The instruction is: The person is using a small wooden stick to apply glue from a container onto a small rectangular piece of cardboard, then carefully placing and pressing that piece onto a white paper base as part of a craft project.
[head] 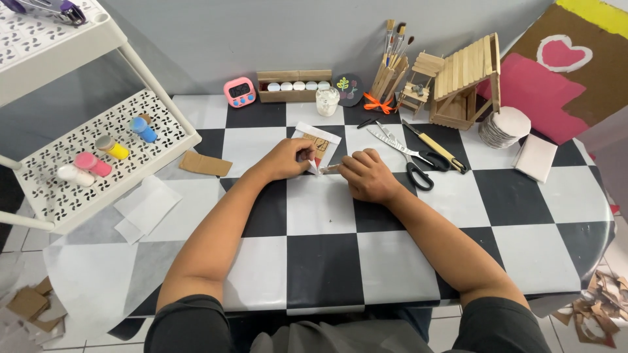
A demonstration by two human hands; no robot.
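Hands met over a small white paper piece at the middle of a checkered table.

Paper piece (319, 148) is pinched at its lower edge by the left hand (285, 159), fingers closed on it, while the right hand (366, 175) is curled shut just beside it around a thin object too small to be identified, its tip touching the paper's lower corner. Black-handled scissors (409, 160) and a yellow-handled tool (435, 146) are laid just right of the right hand. Farther beyond the grip, a white cup (327, 100), a wooden tray of paint pots (294, 85), a pink timer (239, 91), a brush holder (391, 72) and a stick-built house (466, 82) are lined along the wall. Well left of the grip, paint bottles (104, 153) are kept on a white cart shelf (39, 196).
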